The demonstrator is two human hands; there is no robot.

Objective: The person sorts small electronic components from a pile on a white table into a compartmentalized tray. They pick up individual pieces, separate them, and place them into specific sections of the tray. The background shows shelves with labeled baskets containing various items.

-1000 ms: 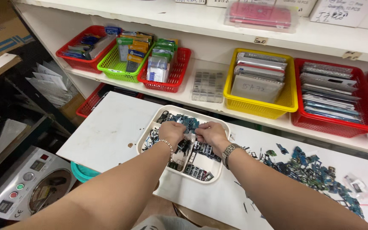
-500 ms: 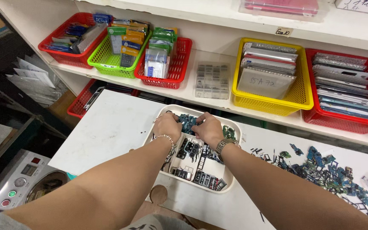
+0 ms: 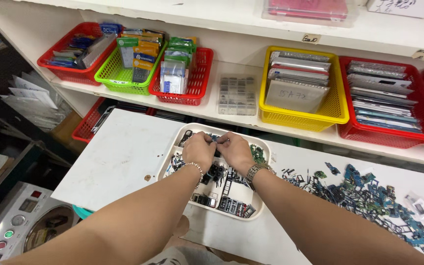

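Fingers of the left hand [image 3: 199, 151] and right hand [image 3: 234, 152] meet, pinched on a small dark part [image 3: 217, 141] above the white divided tray [image 3: 262, 147] on the counter [image 3: 119, 157], apparently mid-sorting; placing it needs the matching compartment.

Left hand [image 3: 199, 151], right hand [image 3: 235, 152] touching over parts tray [image 3: 266, 149], white table [image 3: 119, 157]

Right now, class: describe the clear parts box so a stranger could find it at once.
Look at the white shelf behind the table. Between the red basket and the yellow basket sits the clear parts box, the only transparent, lidded, gridded container there.
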